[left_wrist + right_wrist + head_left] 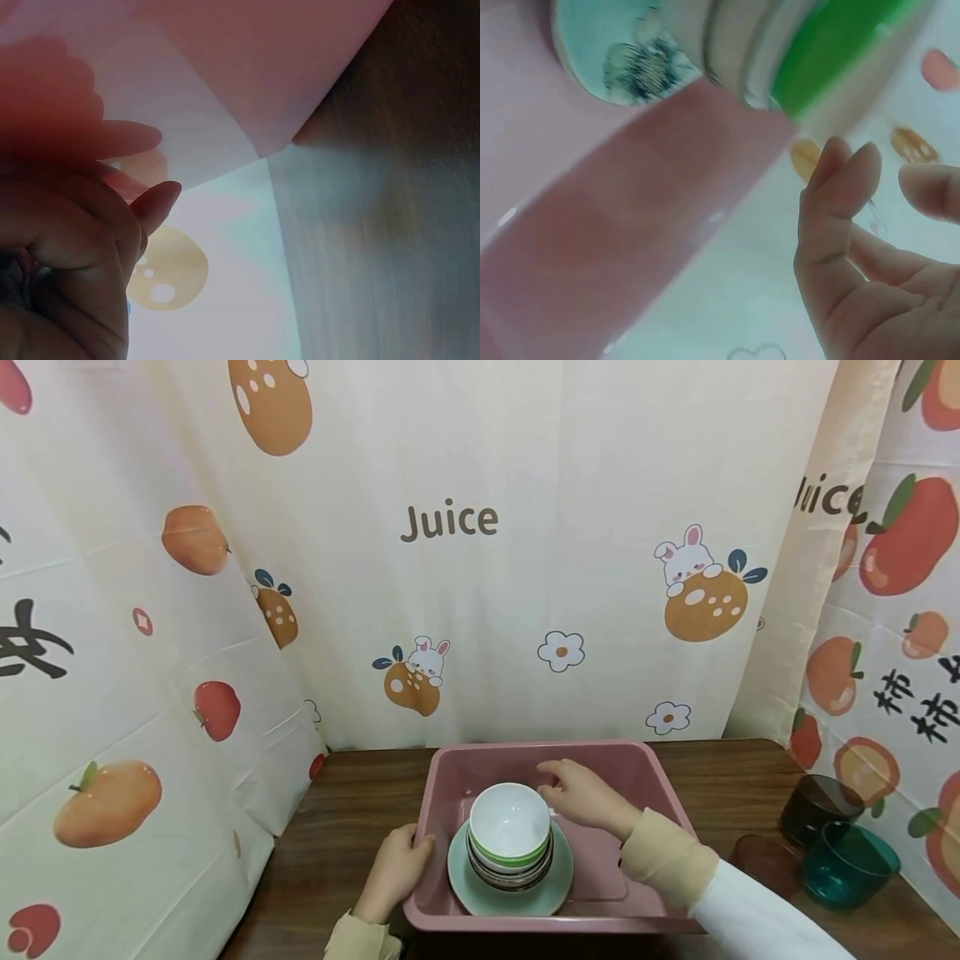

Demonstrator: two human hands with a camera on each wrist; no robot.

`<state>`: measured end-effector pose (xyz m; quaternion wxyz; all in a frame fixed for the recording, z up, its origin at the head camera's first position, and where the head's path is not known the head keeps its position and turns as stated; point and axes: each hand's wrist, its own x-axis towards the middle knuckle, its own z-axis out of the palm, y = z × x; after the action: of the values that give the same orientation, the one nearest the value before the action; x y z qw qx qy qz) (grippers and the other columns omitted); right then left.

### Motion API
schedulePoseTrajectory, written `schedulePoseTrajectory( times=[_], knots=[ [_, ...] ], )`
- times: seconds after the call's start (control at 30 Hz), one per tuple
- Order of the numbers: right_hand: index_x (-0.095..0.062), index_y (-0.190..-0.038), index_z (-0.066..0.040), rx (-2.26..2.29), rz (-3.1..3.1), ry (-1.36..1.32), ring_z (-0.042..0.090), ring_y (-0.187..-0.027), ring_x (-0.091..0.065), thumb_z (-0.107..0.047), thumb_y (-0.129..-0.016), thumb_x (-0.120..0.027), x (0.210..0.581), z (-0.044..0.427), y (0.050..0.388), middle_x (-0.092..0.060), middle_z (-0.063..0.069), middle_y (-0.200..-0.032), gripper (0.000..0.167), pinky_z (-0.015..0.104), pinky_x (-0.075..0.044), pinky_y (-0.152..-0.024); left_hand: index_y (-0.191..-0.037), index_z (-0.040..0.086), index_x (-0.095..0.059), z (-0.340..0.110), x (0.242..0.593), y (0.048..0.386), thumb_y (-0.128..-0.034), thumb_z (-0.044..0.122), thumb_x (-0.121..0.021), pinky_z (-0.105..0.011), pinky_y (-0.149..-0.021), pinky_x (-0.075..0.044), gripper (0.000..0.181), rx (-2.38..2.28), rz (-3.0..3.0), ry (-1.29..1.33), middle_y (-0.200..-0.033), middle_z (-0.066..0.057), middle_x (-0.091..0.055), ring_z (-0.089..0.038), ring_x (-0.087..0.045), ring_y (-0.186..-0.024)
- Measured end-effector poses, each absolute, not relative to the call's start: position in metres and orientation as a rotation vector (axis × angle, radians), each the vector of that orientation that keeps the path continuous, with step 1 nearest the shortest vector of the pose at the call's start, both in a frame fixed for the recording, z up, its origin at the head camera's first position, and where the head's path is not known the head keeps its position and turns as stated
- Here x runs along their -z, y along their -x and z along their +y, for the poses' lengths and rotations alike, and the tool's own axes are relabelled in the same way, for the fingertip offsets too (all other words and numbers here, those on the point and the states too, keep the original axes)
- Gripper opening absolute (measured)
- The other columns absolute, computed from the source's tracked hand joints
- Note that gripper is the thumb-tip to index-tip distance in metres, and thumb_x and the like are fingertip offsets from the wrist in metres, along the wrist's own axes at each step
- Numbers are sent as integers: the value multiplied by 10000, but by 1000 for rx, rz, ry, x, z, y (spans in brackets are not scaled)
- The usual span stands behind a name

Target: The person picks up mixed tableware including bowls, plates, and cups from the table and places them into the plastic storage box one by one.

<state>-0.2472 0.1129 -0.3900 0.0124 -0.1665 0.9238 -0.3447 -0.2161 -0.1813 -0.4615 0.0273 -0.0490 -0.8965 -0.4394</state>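
Note:
In the pink tub [615,877], a stack of bowls stands on a pale green plate [558,893]. The top bowl [512,818] is white inside, with a green band on the outside. Lower bowls [487,878] have dark brown rims. My right hand [588,793] hovers inside the tub, just right of the stack. In the right wrist view its fingertips [870,161] and thumb are bent but stand apart, with nothing between them. My left hand [397,868] lies against the tub's left side, thumb by the rim. The left wrist view shows loosely bent fingers [161,202] beside the glossy wall.
On the wooden table [360,785], a dark brown glass [817,810] and a teal glass [847,868] stand to the right. A reddish-brown see-through glass [761,864] is next to them, partly behind my right forearm. Printed curtains [487,593] border the table at the back and sides.

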Motion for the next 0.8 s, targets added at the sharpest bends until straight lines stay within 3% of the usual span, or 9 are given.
schedulePoseTrajectory(
  times=[0.17, 0.5, 0.63, 0.8],
  knots=[
    [-530, -1349, 9, 1235, 2849, 492, 111, -731, -579, -169, -947, -572, 372, 129, 244, -656, 64, -945, 441, 292, -493, -658, -945, -48, -677, -183, 461, 221, -908, 109, -584, -286, -590, -490, 186, 1361, -2770, 153, -808, -109, -686, -142, -589, -685],
    [-514, -1373, -14, 1326, 3018, 495, 164, -945, -615, -186, -967, -591, 340, 164, 214, -650, 90, -1111, 448, 285, -508, -782, -956, -43, -677, -188, 460, 229, -918, 120, -583, -286, -593, -489, 192, 1374, -2782, 152, -803, -97, -681, -136, -584, -682],
    [-478, -1407, -20, 1345, 3068, 496, 58, -984, -583, -194, -983, -580, 337, 185, 200, -620, 93, -1155, 470, 249, -495, -803, -952, -38, -677, -190, 460, 232, -917, 122, -584, -286, -590, -486, 188, 1371, -2786, 154, -794, -90, -676, -134, -579, -676],
    [-419, -1455, -37, 1367, 3130, 391, -164, -983, -478, -204, -995, -564, 344, 215, 181, -568, 122, -1200, 511, 102, -448, -782, -941, -34, -676, -192, 457, 235, -914, 116, -583, -281, -585, -481, 179, 1372, -2787, 159, -780, -82, -671, -131, -573, -667]
  ],
)
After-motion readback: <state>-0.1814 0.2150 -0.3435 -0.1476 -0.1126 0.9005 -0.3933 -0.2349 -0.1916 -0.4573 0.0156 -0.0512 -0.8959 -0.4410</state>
